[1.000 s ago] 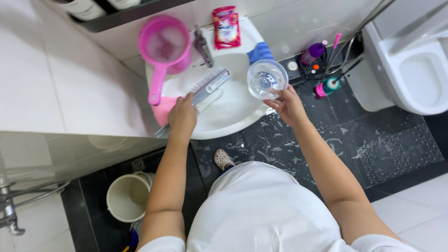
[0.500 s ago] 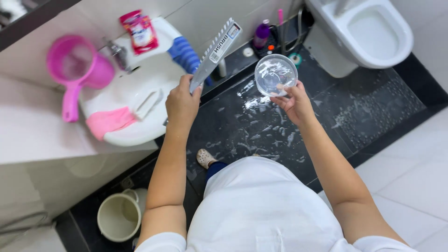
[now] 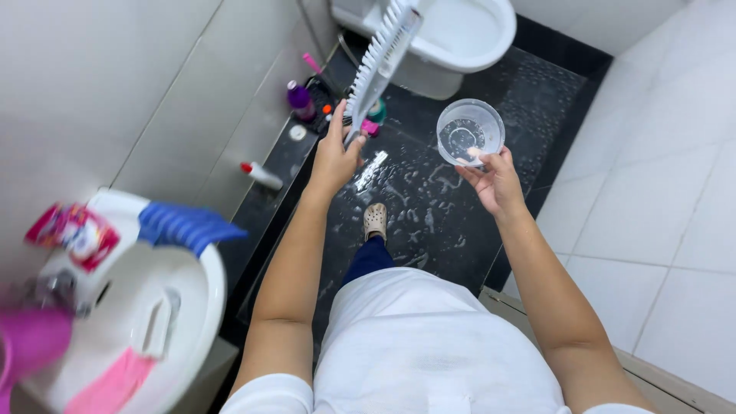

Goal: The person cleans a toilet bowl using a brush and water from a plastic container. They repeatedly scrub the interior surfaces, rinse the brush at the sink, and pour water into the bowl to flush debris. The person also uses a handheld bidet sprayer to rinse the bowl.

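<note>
1. Since half a second ago, the view is swinging away from the white sink (image 3: 201, 303), which is now sitting at 8 o'clock of the frame; the toilet (image 3: 468, 31) is coming in at 12 o'clock.
2. My left hand (image 3: 335, 157) is closing around the handle of a long white scrub brush (image 3: 381, 57), gripping it firmly; the brush head is pointing up toward 12 o'clock, over the toilet's near edge.
3. My right hand (image 3: 494, 180) is holding a clear round plastic container (image 3: 470, 132) by its near rim, fingers curled on it; the container is sitting at 1 o'clock of frame centre, well apart from the brush.
4. Wet, soapy dark floor (image 3: 429, 207) is showing beneath both hands; my beige shoe (image 3: 375, 221) is standing on it at centre.
5. A purple bottle (image 3: 298, 98) and a small white bottle with a red cap (image 3: 262, 175) are standing along the wall at 10 to 11 o'clock.
6. A blue brush (image 3: 184, 226) and a red-and-white packet (image 3: 73, 234) are resting on the sink rim; a pink cloth (image 3: 111, 387) is lying in the basin.
</note>
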